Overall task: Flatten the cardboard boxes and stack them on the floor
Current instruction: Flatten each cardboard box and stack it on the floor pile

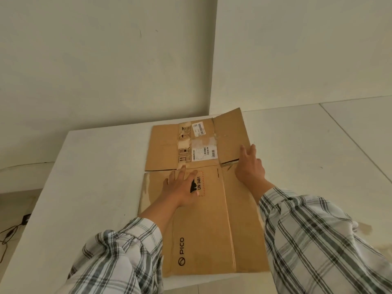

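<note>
A flattened cardboard box (pixel 203 219) is lying on the white bench (pixel 84 187) in the centre of the frame, its flaps spreading toward the upper middle. The left hand (pixel 182 187) is pressing down on the box beside the "UN 3481" mark, fingers (pixel 180 172) straight and spread wide. The right hand (pixel 250 166) is resting at the box's right edge against the far flap (pixel 231 134), fingers (pixel 252 150) extended and holding nothing. Plaid sleeves (pixel 127 251) are filling the lower frame.
</note>
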Demonstrator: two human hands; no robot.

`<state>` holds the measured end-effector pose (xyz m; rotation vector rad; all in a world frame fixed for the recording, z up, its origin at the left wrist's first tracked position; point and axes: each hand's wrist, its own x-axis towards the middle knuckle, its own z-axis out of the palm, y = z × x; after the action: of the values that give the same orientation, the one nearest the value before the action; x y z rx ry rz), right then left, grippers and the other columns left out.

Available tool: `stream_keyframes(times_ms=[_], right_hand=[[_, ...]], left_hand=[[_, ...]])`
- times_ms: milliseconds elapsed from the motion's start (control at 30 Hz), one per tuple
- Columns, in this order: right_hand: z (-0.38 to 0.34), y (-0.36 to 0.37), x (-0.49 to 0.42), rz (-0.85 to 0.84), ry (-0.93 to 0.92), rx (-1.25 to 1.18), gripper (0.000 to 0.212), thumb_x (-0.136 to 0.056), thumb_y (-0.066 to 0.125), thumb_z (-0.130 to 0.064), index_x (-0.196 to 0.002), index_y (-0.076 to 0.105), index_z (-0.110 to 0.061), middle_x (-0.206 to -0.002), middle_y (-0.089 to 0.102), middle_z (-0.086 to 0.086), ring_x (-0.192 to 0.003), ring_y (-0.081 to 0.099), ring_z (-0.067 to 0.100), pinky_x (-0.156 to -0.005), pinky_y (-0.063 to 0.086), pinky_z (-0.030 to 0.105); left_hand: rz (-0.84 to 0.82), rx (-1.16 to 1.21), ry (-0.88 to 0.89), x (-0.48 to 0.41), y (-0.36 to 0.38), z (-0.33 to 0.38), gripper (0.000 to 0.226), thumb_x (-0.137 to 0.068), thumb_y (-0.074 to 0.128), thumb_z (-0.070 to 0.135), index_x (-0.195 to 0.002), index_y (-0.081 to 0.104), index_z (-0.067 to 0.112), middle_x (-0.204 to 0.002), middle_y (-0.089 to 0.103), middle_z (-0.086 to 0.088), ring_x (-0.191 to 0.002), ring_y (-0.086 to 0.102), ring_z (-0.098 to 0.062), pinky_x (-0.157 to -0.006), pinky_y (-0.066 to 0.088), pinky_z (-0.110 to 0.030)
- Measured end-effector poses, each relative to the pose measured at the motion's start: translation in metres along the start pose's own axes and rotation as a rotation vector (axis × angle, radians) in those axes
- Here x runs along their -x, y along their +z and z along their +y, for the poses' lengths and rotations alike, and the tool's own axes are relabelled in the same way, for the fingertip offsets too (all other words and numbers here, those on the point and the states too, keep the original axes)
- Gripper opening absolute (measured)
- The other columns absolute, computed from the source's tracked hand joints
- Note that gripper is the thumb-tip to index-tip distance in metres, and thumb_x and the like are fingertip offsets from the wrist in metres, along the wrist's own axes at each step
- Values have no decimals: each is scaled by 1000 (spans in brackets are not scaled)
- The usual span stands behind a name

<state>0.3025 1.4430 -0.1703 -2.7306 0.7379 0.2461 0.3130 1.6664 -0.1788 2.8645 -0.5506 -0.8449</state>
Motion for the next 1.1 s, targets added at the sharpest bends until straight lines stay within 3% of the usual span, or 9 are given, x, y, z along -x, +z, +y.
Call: stream_keyframes(times_ms=[67,133,233,333,633,900,1100], right_hand=[[-2,12,-8,-23,-52,135,67,-96,46,-14,-153,14,-27,-164,-9,10,-145,15,46,-114,22,58],[-8,26,-15,-41,-149,174,62,-99,39,-22,-153,12,-30,-165,-11,5,-149,-5,42,-116,2,63],[-24,47,-22,-81,-247,52,60,-103,22,-50,-157,3,-33,-166,-5,1,-151,-1,36,-118,6,63],[-30,65,-30,-127,-184,59,74,-96,19,-68,-157,-7,-33,-165,-10,1,-150,-6,37,-117,8,62],[-27,88,-33,-123,-148,163,74,-95,8,-69,-154,-18,-34,-162,-20,1,-148,-19,37,-115,-2,63],[-29,78,-28,-150,-172,166,70,-102,18,-57,-157,-11,-25,-164,-12,6,-149,-8,39,-118,9,61],[-7,97,55,-98,-214,45,63,-104,17,-48,-157,-10,-29,-165,-13,2,-151,-13,29,-120,-2,55]], left_hand=[[-3,-6,2,-17,0,-2,72,-98,45,50,-155,1,42,-163,-19,-2,-149,-11,-38,-119,4,-58],[-2,14,-7,-32,-1,-5,71,-99,44,49,-155,1,43,-163,-18,-3,-149,-11,-38,-119,3,-59],[-28,54,-50,-51,-3,-12,75,-97,42,58,-153,-6,46,-163,-19,-1,-148,-12,-42,-115,4,-65],[-68,54,-90,-64,-1,-21,82,-90,38,71,-150,-14,50,-161,-26,3,-146,-16,-46,-109,10,-72],[-7,12,-98,-68,14,-20,79,-91,34,72,-147,-18,54,-158,-31,5,-145,-19,-45,-109,13,-75],[72,51,-157,-55,21,-9,72,-95,35,64,-151,-9,50,-162,-21,5,-148,-12,-42,-108,19,-72],[172,98,-183,0,69,-3,75,-96,29,64,-155,-11,39,-163,-21,-1,-149,-14,-34,-118,6,-61]])
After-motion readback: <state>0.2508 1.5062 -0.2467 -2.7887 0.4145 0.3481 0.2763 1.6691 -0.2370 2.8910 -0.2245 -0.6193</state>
